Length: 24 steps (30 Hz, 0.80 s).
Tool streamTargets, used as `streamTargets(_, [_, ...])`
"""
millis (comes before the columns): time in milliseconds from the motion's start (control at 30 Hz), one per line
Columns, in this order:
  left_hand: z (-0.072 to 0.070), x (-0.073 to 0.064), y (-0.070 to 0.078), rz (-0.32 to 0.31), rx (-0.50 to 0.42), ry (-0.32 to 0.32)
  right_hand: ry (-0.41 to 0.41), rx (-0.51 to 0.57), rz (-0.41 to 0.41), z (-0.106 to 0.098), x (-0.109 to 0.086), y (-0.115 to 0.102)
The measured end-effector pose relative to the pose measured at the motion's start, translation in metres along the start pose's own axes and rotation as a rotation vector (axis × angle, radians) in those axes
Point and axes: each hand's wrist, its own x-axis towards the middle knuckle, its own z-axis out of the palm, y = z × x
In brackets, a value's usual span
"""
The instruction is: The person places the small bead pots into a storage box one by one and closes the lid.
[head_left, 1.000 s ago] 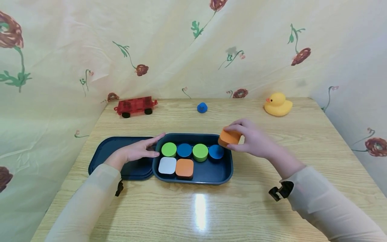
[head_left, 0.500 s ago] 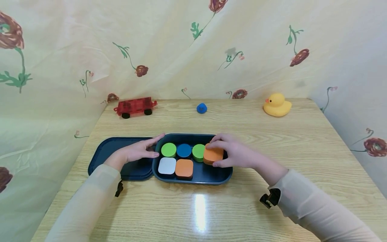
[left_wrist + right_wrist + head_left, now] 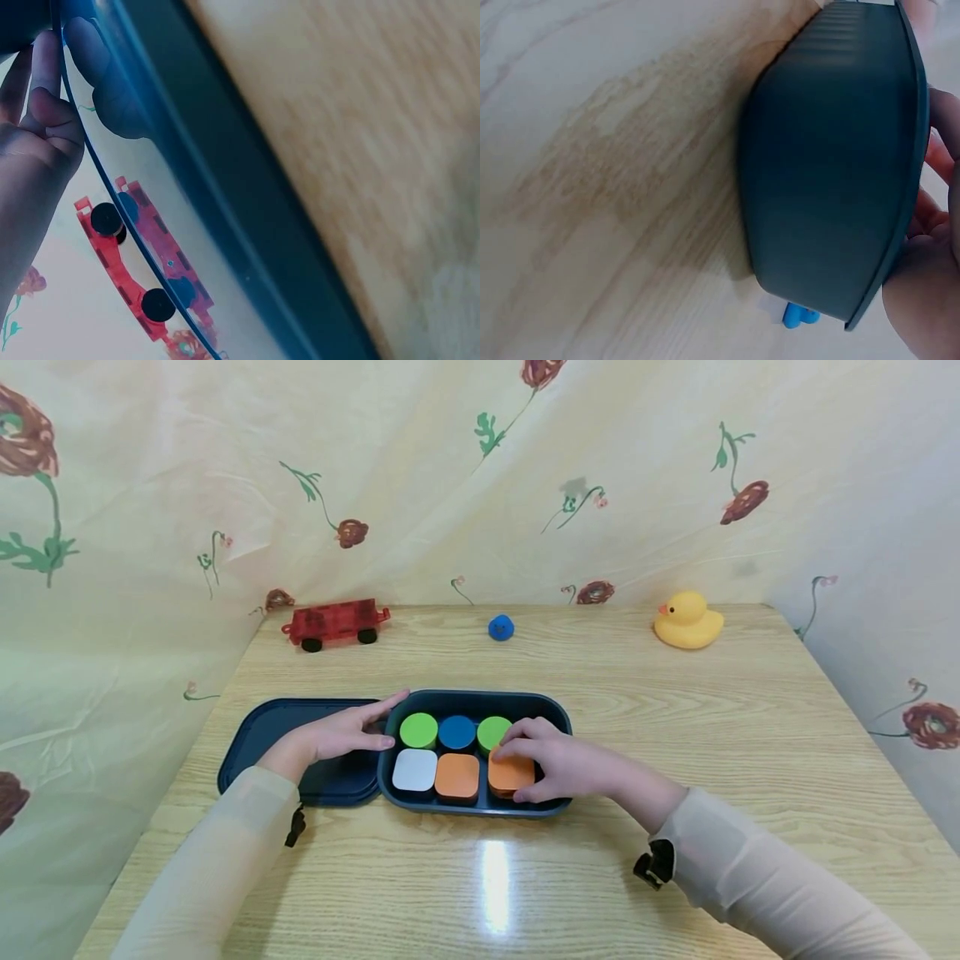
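Observation:
In the head view a dark blue box (image 3: 551,700) holds round lime green and blue pieces in its back row. Its front row has a white rounded-square block (image 3: 415,771) and an orange rounded-square block (image 3: 457,776). To their right, my right hand (image 3: 570,764) pinches another orange block (image 3: 512,774) low inside the box, between fingers and thumb. It covers the box's right end; the back row's last blue piece is hidden. My left hand (image 3: 341,735) lies over the dark lid (image 3: 258,743), extended fingers touching the box's left end. The right wrist view shows mostly the box's outer wall (image 3: 825,165).
Along the table's back edge stand a red toy wagon (image 3: 334,623), a small blue toy (image 3: 501,627) and a yellow rubber duck (image 3: 688,620). Flowered cloth (image 3: 420,485) rises behind and at the sides. The wooden table (image 3: 390,893) runs in front of the box.
The right hand has carried the orange block from above the box's back right corner leftward and down into the front row, beside the other orange block. The left hand has stayed in place.

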Motion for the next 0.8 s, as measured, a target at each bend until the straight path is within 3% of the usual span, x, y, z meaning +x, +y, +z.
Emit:
streamTargets(533, [0.0, 0.0, -0.002, -0.005, 0.0, -0.001, -0.076, -0.134, 0.021, 0.009, 0.009, -0.003])
streamTargets(800, [0.0, 0.001, -0.002, -0.002, 0.003, 0.001, -0.056, -0.233, -0.028, 0.013, 0.012, -0.004])
